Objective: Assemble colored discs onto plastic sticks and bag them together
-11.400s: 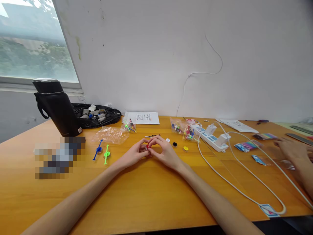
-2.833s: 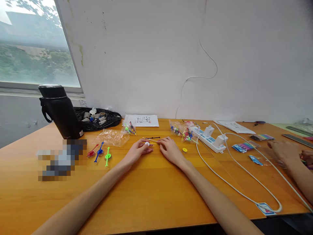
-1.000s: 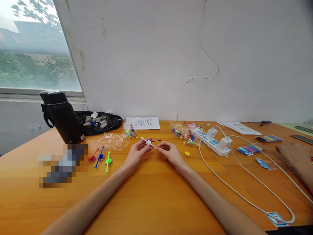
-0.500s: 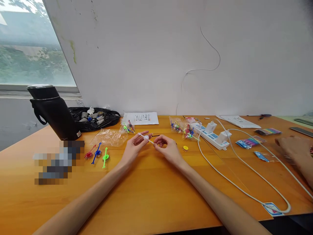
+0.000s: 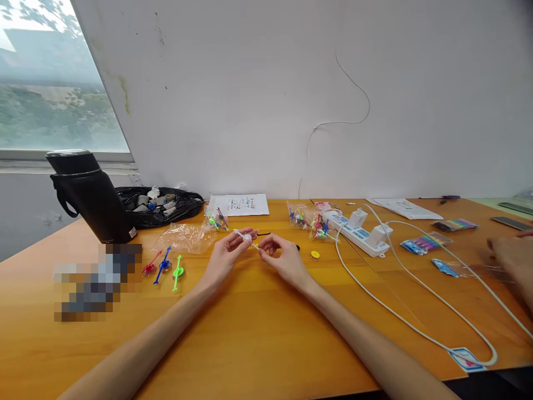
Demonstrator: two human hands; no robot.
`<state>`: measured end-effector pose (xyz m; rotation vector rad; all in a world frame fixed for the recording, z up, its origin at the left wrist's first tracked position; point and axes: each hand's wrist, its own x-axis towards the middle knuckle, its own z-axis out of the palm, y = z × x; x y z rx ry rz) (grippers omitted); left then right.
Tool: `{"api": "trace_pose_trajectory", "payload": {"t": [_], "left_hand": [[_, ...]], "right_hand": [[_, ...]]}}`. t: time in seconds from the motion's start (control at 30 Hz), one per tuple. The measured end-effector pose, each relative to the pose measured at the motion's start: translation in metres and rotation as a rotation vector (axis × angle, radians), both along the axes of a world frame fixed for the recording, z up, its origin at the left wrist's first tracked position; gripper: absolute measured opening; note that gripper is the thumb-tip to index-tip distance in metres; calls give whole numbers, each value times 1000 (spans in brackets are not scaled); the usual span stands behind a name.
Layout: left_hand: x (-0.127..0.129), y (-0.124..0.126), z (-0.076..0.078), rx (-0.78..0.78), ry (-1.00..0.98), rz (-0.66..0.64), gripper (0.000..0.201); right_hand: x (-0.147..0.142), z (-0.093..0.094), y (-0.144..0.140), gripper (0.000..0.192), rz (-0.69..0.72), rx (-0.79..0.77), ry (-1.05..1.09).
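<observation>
Between my two hands is a white arrow spinner with a round middle (image 5: 247,238). My left hand (image 5: 225,256) pinches it near the round middle between thumb and fingers. At the arrow's lower right end, the thumb and fingertips of my right hand (image 5: 287,262) close on it. Left of my hands, a red spinner (image 5: 150,268), a blue spinner (image 5: 164,265) and a green spinner (image 5: 178,272) lie in a row. A yellow round disc (image 5: 315,255) rests to the right of my right hand. Behind my fingers a thin black piece (image 5: 263,234) shows, partly hidden.
Bags of coloured spinners (image 5: 217,221) (image 5: 310,219) lie behind my hands. A power strip (image 5: 362,238) with white cables is at right. A black bottle (image 5: 94,200) and black plastic bag (image 5: 187,204) stand at left. Another person's hand (image 5: 514,260) is at the right edge.
The camera view has shifted slightly. My hands keep their hold on the white spinner, almost unmoved. The other person's hand has moved to the right.
</observation>
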<state>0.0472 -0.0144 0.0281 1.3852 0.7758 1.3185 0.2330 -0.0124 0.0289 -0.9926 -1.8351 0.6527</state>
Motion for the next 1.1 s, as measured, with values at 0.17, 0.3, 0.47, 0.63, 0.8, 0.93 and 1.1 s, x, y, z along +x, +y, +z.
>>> {"api": "trace_pose_trajectory", "payload": {"t": [0.17, 0.3, 0.47, 0.63, 0.8, 0.93, 1.1], "left_hand": [[-1, 2, 0, -16, 24, -5, 48], [-2, 4, -4, -24, 2, -19, 51], [-2, 3, -5, -11, -1, -32, 45], [-8, 3, 0, -38, 91, 21, 46], [-31, -5, 14, -92, 93, 119, 45], [-65, -25, 30, -70, 213, 139, 47], [-124, -45, 58, -83, 471, 316, 53]], "right_hand": [[-3, 2, -3, 10, 21, -12, -11], [-3, 2, -3, 11, 58, -18, -15], [-7, 4, -10, 10, 176, 1, -52], [-16, 1, -18, 9, 277, -5, -91], [-15, -8, -21, 15, 373, -126, -129], [-15, -13, -22, 17, 405, -158, -182], [-16, -13, -21, 16, 391, -141, -221]]}}
